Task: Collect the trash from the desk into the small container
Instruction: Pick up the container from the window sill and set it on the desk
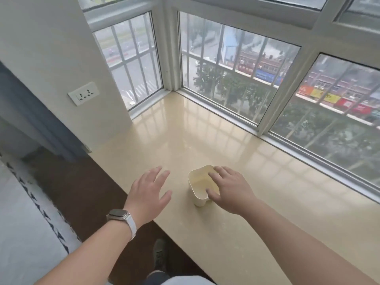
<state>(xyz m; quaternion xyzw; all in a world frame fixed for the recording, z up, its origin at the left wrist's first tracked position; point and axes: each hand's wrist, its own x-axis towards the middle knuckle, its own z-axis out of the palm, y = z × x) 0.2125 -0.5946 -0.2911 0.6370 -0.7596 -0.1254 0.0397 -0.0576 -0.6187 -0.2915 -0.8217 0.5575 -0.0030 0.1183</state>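
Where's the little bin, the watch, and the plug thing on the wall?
small container (197, 183): head view, on its inside wall.
smartwatch (117, 214): head view, on its screen.
wall socket (83, 93): head view, middle of its white plate.

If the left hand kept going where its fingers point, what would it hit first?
Nothing close: the left hand points along the desk, left of the container. The way looks free to the window frame, though depth is unclear.

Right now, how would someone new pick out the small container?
Find the long cream counter under the corner windows. Near its front edge, partly under the right hand, stands the small container. It is an open-topped cream tub, the only object standing there.
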